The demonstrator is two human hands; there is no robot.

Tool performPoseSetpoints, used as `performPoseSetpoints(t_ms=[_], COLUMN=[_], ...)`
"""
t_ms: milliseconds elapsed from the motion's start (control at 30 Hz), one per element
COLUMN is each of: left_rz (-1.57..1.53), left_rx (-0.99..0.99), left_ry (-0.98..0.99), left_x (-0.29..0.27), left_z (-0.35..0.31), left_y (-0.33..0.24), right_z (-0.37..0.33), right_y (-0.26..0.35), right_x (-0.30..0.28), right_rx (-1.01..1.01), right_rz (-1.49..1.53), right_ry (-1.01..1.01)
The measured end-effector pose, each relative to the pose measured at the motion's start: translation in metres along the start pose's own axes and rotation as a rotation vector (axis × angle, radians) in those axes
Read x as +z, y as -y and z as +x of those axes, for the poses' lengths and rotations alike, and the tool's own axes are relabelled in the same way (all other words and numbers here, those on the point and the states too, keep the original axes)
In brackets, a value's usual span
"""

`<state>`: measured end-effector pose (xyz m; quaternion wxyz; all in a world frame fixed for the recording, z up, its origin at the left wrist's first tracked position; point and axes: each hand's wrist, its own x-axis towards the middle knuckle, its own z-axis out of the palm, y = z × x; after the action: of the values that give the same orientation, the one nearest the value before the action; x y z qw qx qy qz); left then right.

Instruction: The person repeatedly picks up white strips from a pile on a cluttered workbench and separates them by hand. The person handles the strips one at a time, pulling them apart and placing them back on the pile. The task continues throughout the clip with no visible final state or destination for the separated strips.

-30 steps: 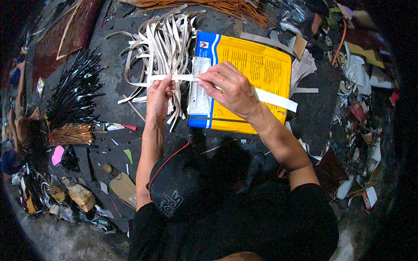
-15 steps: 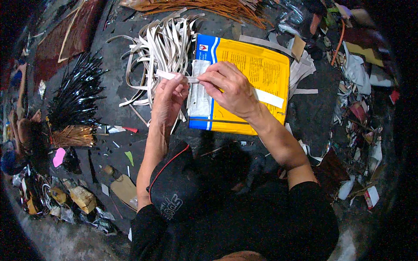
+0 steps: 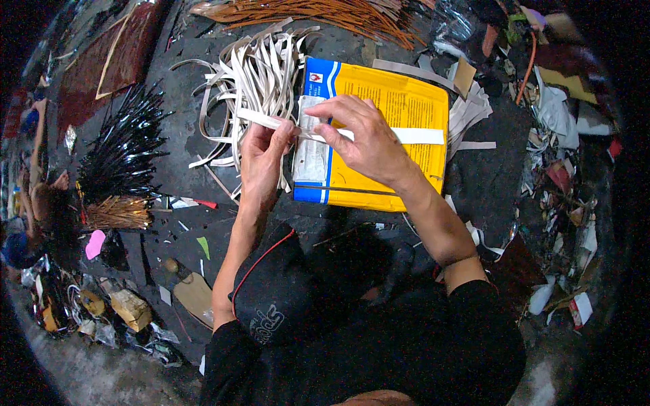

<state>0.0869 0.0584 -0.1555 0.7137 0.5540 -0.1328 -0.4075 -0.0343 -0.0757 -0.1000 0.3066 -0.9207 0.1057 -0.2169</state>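
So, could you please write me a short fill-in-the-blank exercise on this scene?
1. The strip held in the left hand is coloured ____.
2. The panel beneath the right hand is mostly ____.
3. The larger pile of pale strips lies on the panel's ____ side.
4. The sleeves are ____.

Missing words: white; yellow; left; black.

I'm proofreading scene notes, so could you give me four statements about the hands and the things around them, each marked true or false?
1. The left hand pinches a white strip. True.
2. The right hand's thumb and index fingertips are pressed together. False: they are apart.
3. The shiny black bundle lies right of the yellow-and-blue panel. False: it lies left.
4. The pink scrap lies left of the green scrap. True.
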Motion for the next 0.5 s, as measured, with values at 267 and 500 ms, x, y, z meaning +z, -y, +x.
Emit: performPoseSetpoints(t_ms=[267, 500], left_rz=[0.146, 0.330], left_rx=[0.107, 0.023], left_ry=[0.133, 0.110], left_x=[0.004, 0.007], left_z=[-0.011, -0.011], left_y=[-0.026, -0.034], right_z=[0.003, 0.000], right_y=[0.006, 0.010], right_x=[0.003, 0.003], right_rx=[0.217, 0.309], right_rz=[0.209, 0.323], right_ry=[0.069, 0.095])
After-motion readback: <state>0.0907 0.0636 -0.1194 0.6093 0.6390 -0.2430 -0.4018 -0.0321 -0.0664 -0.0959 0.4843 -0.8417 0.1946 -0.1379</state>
